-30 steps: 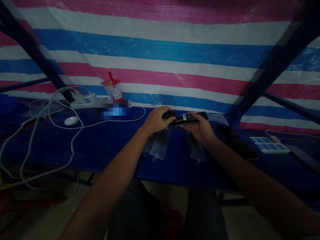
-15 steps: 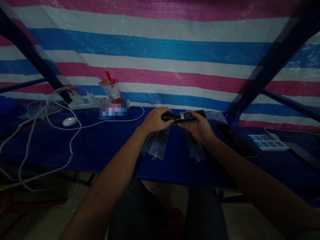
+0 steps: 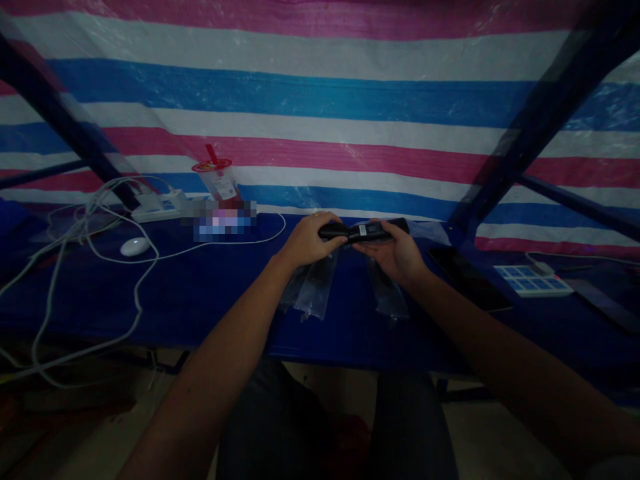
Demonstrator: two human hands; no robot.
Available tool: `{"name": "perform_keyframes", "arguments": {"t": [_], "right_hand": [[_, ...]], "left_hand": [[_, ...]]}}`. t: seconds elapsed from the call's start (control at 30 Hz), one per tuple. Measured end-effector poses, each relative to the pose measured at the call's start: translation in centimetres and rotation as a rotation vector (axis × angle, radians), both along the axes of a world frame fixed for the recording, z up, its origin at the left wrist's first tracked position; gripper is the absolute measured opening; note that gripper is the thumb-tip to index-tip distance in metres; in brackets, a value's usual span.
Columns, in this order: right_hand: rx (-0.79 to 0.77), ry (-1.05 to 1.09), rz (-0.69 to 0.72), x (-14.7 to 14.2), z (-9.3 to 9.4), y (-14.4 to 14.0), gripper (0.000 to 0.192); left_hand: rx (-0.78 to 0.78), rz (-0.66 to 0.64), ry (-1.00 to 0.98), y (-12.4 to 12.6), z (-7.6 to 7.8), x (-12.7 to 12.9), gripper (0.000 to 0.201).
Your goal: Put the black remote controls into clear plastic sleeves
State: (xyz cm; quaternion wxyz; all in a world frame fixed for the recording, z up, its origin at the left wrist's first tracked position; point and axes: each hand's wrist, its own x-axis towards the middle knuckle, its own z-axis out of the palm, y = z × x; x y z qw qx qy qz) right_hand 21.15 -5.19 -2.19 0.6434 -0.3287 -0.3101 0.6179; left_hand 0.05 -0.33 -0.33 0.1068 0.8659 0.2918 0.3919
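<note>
Both my hands hold a slim black remote control [image 3: 367, 231] level above the blue table [image 3: 210, 293]. My left hand [image 3: 310, 239] grips its left end with fingers curled over the top. My right hand [image 3: 397, 252] cradles the right part from below, thumb near a small white label on its back. Under my hands lie clear plastic sleeves [image 3: 315, 287], and another sleeve [image 3: 387, 293] lies to the right. Whether the sleeves hold anything I cannot tell.
White cables [image 3: 100, 247], a white mouse [image 3: 134, 247] and a power strip [image 3: 157, 207] lie at the left. A lidded cup with a red straw [image 3: 217, 177] stands at the back. A dark phone [image 3: 467, 277] and a blue-white card [image 3: 533, 280] lie at the right. Dark frame bars cross both sides.
My hands and the remote have barely shifted; the view has drifted slightly, so everything sits a little to the left and higher.
</note>
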Motion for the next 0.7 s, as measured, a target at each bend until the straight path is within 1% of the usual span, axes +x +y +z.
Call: {"name": "perform_keyframes", "arguments": {"t": [0.07, 0.13, 0.3, 0.43, 0.53, 0.63, 0.7], "right_hand": [[-0.011, 0.001, 0.005, 0.0, 0.1, 0.0, 0.012], [-0.009, 0.006, 0.012, -0.1, 0.2, -0.1, 0.012], [-0.005, 0.028, 0.001, -0.4, 0.4, -0.3, 0.014], [-0.003, 0.021, 0.009, -0.4, 0.4, -0.3, 0.015], [-0.005, 0.034, 0.016, -0.3, 0.4, -0.3, 0.012], [0.003, 0.057, 0.027, -0.3, 0.4, -0.4, 0.011], [0.015, 0.058, 0.033, -0.4, 0.4, -0.4, 0.013]], "left_hand": [[0.012, -0.007, -0.007, 0.0, -0.1, 0.1, 0.030], [0.014, -0.006, 0.026, 0.0, -0.2, 0.1, 0.032], [-0.027, -0.001, 0.084, 0.2, -0.5, 0.1, 0.037], [-0.064, 0.009, 0.063, 0.4, -0.7, 0.2, 0.041], [-0.093, -0.003, 0.011, 0.6, -0.9, 0.5, 0.042], [-0.200, -0.052, -0.072, 0.8, -0.9, 0.9, 0.037], [-0.379, -0.082, -0.169, 0.8, -0.7, 1.0, 0.030]]}}
